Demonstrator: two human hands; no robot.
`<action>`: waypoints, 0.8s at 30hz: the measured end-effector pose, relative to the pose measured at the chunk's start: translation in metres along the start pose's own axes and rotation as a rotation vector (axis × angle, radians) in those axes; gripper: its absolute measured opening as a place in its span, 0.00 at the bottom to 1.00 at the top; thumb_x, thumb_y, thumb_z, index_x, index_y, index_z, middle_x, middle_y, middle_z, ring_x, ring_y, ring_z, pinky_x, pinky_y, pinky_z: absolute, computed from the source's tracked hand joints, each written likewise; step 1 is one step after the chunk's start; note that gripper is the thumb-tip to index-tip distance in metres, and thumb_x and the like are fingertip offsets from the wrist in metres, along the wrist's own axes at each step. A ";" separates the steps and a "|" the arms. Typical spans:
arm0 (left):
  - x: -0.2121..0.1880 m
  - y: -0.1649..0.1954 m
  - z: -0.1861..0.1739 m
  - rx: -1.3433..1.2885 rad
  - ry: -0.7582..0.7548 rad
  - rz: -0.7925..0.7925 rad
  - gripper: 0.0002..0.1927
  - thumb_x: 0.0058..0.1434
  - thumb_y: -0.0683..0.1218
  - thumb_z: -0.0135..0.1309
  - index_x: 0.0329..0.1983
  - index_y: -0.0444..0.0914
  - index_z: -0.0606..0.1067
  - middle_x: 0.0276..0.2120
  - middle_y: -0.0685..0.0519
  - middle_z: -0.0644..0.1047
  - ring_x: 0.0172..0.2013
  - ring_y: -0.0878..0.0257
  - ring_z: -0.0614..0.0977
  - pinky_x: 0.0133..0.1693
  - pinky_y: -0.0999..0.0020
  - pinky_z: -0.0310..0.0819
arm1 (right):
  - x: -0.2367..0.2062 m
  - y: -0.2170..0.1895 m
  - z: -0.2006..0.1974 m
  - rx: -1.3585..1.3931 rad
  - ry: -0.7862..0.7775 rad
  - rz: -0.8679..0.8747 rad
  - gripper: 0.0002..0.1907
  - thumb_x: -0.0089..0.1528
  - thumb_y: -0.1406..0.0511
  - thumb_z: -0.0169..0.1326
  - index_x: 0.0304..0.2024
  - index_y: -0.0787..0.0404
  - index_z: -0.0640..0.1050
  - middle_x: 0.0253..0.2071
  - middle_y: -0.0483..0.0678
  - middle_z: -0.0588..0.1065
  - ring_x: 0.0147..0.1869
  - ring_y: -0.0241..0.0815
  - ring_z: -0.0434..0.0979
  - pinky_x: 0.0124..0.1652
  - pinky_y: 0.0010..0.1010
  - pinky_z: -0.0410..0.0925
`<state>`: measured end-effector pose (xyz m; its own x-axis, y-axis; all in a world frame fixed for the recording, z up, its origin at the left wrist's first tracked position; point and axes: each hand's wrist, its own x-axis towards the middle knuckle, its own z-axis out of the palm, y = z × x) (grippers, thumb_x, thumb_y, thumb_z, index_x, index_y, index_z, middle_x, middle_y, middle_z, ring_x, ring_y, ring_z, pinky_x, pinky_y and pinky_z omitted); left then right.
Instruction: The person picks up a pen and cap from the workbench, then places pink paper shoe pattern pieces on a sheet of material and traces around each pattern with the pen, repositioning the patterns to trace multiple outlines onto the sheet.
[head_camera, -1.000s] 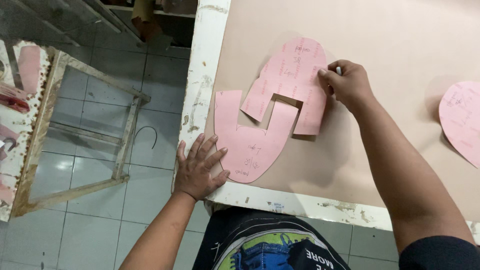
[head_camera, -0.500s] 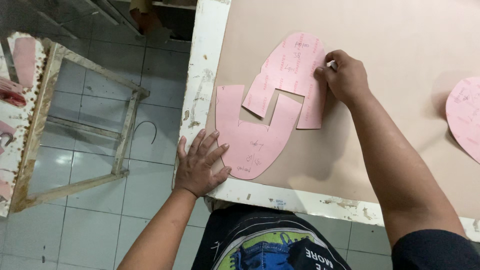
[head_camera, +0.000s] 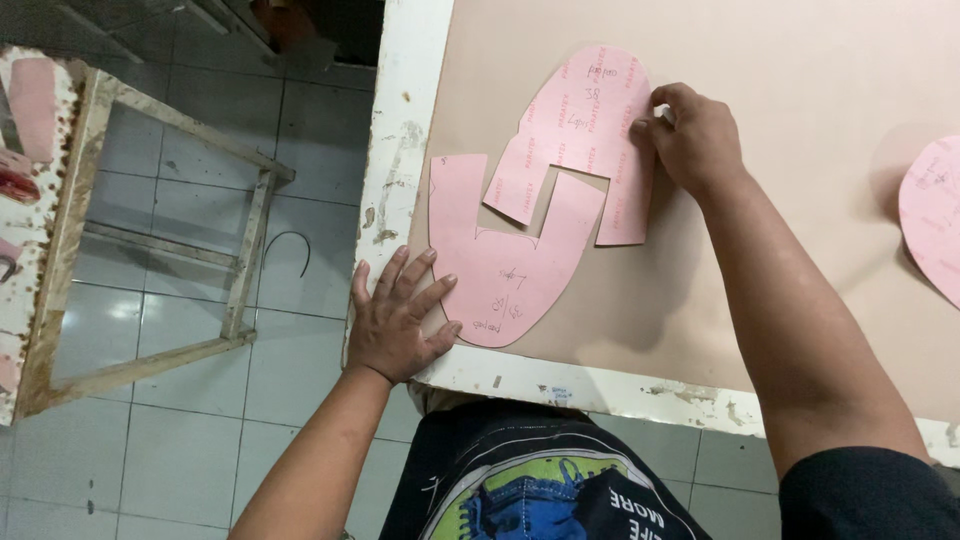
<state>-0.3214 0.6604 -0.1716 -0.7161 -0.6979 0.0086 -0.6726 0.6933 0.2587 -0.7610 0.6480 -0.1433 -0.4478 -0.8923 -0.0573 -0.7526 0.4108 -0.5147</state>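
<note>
Head view: a person looks down on a desk (head_camera: 800, 120) topped with a tan sheet and edged in chipped white paint.
Left hand (head_camera: 398, 318): lies flat with fingers spread, its grip apart, at the 7 o'clock corner of the desk; the fingertips press the left edge of the lower pink pattern piece (head_camera: 500, 265).
Right hand (head_camera: 695, 140): at 1 o'clock from the middle, fingers curled together; the fingertips pinch or press the right edge of the upper pink pattern piece (head_camera: 585, 125), and I cannot tell which.
Lower piece: a rounded U-shaped cutout of pink card, its rounded end toward 6 o'clock and its two arms toward 12 o'clock, flat on the desk.
Upper piece: a like shape turned the other way, rounded end at 12 o'clock, its arms slotting down between and beside those of the lower one; the two touch.
Third pink piece (head_camera: 935, 215): at 3 o'clock, cut off by the frame, well apart from both hands.
Wooden frame stand (head_camera: 160, 230): at 9 o'clock, on the tiled floor (head_camera: 170, 450).
</note>
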 end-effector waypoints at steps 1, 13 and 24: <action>0.000 0.000 0.000 0.001 -0.009 -0.008 0.32 0.53 0.67 0.57 0.62 0.62 0.69 0.69 0.59 0.59 0.72 0.58 0.53 0.70 0.35 0.36 | 0.000 0.000 -0.001 0.027 -0.008 0.011 0.21 0.65 0.59 0.63 0.57 0.62 0.77 0.43 0.58 0.80 0.45 0.52 0.81 0.45 0.41 0.72; 0.001 -0.001 0.003 -0.009 -0.020 -0.009 0.32 0.53 0.68 0.56 0.62 0.62 0.69 0.69 0.58 0.60 0.72 0.57 0.53 0.70 0.36 0.35 | -0.002 -0.008 -0.008 0.038 -0.040 0.040 0.18 0.66 0.60 0.62 0.54 0.61 0.78 0.34 0.52 0.78 0.36 0.45 0.77 0.38 0.38 0.71; 0.002 0.001 0.000 0.012 -0.024 -0.013 0.32 0.53 0.68 0.57 0.62 0.62 0.69 0.70 0.59 0.60 0.72 0.57 0.54 0.70 0.36 0.36 | 0.001 0.000 -0.001 0.016 -0.007 0.011 0.19 0.65 0.59 0.63 0.54 0.63 0.78 0.38 0.53 0.78 0.40 0.46 0.78 0.42 0.38 0.72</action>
<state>-0.3229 0.6596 -0.1710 -0.7117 -0.7023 -0.0178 -0.6839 0.6867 0.2465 -0.7622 0.6473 -0.1428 -0.4528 -0.8889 -0.0691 -0.7397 0.4178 -0.5275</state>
